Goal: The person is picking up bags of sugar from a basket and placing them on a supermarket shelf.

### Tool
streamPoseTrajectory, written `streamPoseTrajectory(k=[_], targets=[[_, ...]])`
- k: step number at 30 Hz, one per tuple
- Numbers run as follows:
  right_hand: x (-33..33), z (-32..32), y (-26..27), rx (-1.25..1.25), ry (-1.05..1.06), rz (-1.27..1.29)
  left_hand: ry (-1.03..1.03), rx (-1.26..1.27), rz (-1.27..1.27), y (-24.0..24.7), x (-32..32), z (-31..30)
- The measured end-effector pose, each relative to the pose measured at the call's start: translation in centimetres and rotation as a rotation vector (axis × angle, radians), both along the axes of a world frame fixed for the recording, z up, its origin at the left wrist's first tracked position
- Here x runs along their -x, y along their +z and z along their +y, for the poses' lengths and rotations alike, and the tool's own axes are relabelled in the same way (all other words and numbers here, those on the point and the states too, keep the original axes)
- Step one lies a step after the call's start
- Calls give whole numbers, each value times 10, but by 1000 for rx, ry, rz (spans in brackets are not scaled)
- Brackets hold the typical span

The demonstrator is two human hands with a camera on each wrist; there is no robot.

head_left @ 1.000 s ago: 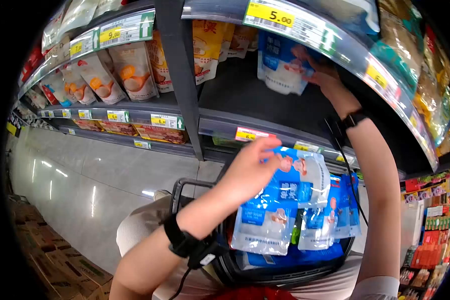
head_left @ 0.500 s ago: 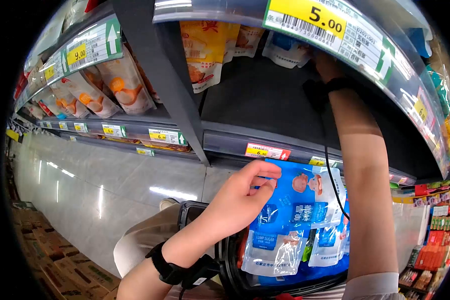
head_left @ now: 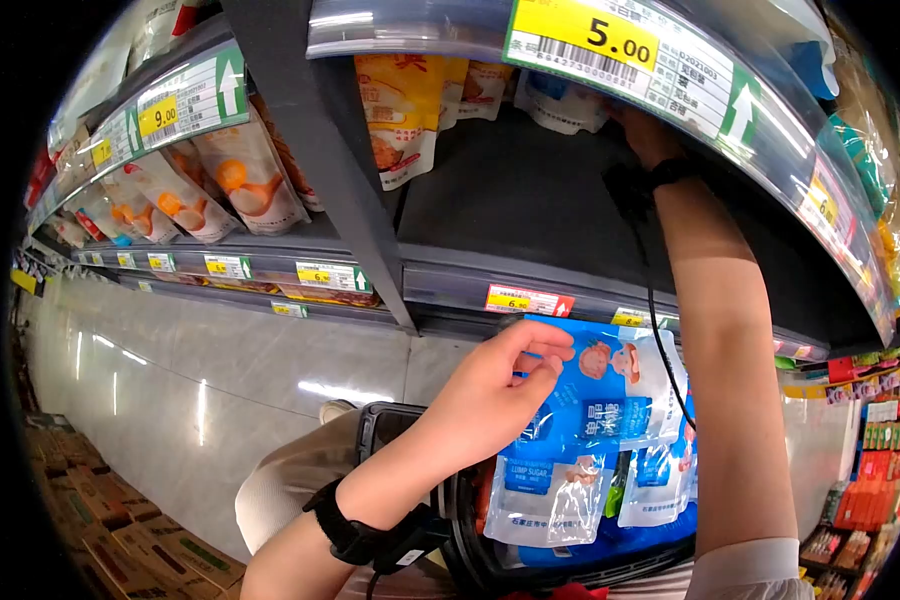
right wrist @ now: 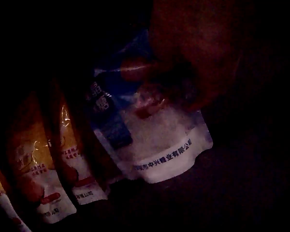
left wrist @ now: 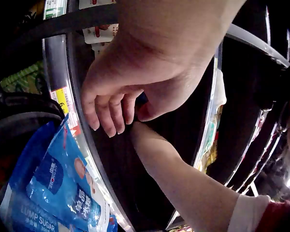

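Fingers, right hand: holding the blue-and-white pouch near its upper side, one laid across the front, the others lost in the dark.

Blue-and-white pouch: deep in the lower shelf, just beside the yellow pouches; whether it stands or hangs slightly raised cannot be told. Side grip probably suits the low headroom under the shelf edge above, and leaves most of the printed front uncovered.

Left hand: loosely bent, thumb apart from the rest, apparently holding nothing; kept low near the basket, presumably so as not to crowd the reaching arm.

Black basket: at the person's legs, near the shelf, likely to shorten the reach.

Blue lump sugar pouches: in the basket, overlapping, fronts up, perhaps because such pouches pile readily lying down.

Price label, marked 5.00: on the upper shelf edge, facing outward, presumably for easy reading.
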State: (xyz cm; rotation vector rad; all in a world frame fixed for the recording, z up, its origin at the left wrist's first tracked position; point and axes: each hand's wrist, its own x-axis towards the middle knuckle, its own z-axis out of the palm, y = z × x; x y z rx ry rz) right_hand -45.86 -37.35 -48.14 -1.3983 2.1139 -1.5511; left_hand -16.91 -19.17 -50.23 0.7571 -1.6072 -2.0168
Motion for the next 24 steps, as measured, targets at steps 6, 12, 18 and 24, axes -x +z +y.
streamPoseTrajectory(k=[6,12,18,24], targets=[[-13,-9,-3,6,17,10,-18,-36,-30,7,-1,1],[-24,-23,-2,8,21,27,-37,44,-8,-1,1,-1],[-35,-34,0,8,22,36,33,-22,40,2,1,-1],[-39,-31,-5,-23,3,46,-35,28,-11,4,2,-6]])
